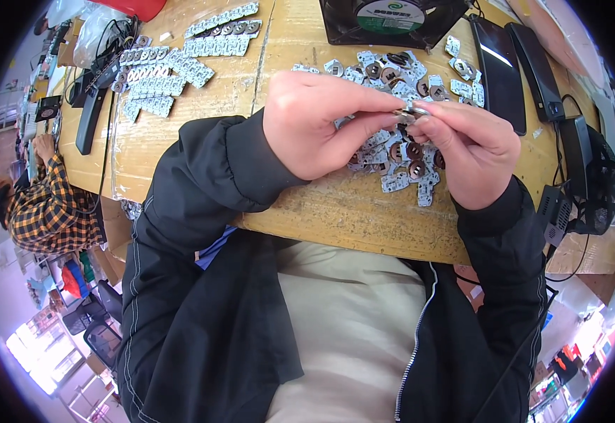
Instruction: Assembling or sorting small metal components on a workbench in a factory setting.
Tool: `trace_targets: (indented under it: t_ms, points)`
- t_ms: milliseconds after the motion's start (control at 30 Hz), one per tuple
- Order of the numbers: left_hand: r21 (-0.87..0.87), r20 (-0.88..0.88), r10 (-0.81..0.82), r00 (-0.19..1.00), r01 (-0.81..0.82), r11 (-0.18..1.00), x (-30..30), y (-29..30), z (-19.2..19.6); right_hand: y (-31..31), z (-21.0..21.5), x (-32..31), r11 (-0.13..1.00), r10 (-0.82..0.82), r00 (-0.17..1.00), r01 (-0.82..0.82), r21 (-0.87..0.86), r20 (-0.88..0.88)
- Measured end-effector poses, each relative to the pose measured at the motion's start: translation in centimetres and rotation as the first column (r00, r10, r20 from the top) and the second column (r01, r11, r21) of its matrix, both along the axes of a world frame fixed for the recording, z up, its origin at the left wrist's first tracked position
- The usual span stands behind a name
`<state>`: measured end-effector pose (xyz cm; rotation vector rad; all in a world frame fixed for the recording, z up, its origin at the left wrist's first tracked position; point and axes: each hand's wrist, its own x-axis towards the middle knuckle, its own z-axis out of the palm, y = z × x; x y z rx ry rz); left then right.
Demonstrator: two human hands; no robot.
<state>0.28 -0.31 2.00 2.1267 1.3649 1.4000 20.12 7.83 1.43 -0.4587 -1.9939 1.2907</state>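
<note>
My left hand [314, 123] and my right hand [473, 144] meet over the pile, thumbs and index fingertips closed in a pinch. Between them is a small shiny metallic piece [409, 111], mostly covered by the fingers; its exact kind cannot be made out. Below and around the fingertips lies a loose pile of small white circuit boards [395, 182], several bearing round brown or dark discs [417, 168]. Farther left, similar boards are laid out in overlapping rows [156, 86], with another group of rows [217, 46] toward the back.
A black cooling fan [392, 21] stands behind the pile. To the right lie a dark flat device [499, 74], a long black case [535, 70] and cables. A black bar-shaped object [91, 121] is at far left. Beyond it, a person in a checked shirt [54, 211] sits at the table.
</note>
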Motion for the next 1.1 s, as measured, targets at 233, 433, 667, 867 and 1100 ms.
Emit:
trace_targets:
  t_ms: [233,433,667,867,1100]
  points:
    - [0.025,-0.028,-0.017,0.999,0.017,1.0,-0.4,0.03,-0.12,0.25,0.55,-0.29,0.997,0.059,0.997,-0.061,0.037,0.058]
    - [-0.041,0.052,-0.006,0.999,0.008,0.999,-0.05,-0.14,-0.33,-0.08,0.57,-0.16,0.961,-0.005,0.995,-0.023,0.275,0.101]
    - [-0.042,0.051,-0.016,0.999,0.018,0.999,0.0,-0.13,-0.03,0.41,0.33,0.18,0.998,0.058,0.997,-0.059,0.031,0.045]
    - [-0.022,0.044,-0.001,0.999,0.002,1.0,-0.41,-0.05,-0.19,0.37,0.25,0.14,0.996,0.072,0.997,-0.072,-0.06,-0.001]
    - [-0.01,0.02,-0.013,1.0,0.013,1.0,-0.19,-0.17,-0.31,0.44,0.68,-0.22,0.988,0.071,0.993,-0.082,0.13,0.092]
